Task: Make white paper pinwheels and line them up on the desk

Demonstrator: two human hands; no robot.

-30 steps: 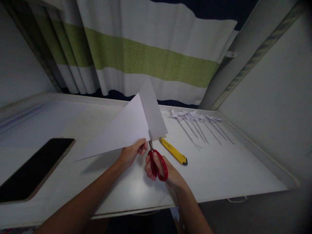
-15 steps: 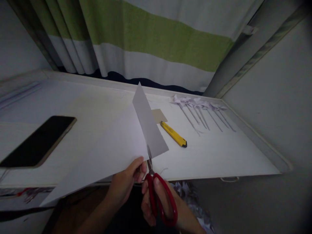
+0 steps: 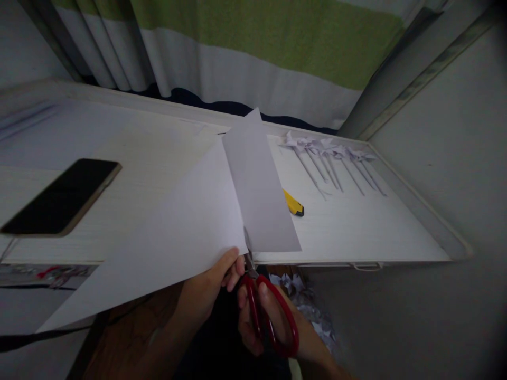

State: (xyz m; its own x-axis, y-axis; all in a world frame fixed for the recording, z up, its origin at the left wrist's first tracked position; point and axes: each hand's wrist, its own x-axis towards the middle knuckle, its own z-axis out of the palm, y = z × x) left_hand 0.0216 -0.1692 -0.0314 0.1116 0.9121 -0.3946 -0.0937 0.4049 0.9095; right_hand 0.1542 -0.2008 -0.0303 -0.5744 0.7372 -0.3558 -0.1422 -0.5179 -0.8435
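My left hand (image 3: 216, 279) pinches the lower right corner of a large white sheet of paper (image 3: 178, 221), thumb on top. My right hand (image 3: 263, 311) is wrapped round the red handles of a pair of scissors (image 3: 273, 311). The scissor blades sit in the cut of the paper, just right of my left fingertips. To the right of the cut, a strip of the sheet (image 3: 265, 195) tilts away from the rest; both parts still meet higher up. Behind this strip, a yellow utility knife (image 3: 293, 203) is partly hidden.
A dark smartphone (image 3: 67, 198) lies on the white tabletop (image 3: 380, 232) at left. Several folded paper flowers on thin stems (image 3: 328, 153) lie at the back right. A striped curtain (image 3: 253, 58) hangs behind. Paper pieces in clear plastic (image 3: 309, 306) are below the table edge.
The view has shifted, so the tabletop appears higher. The cut strip has swung right and now covers a beige card and most of the knife. Both hands keep their holds.
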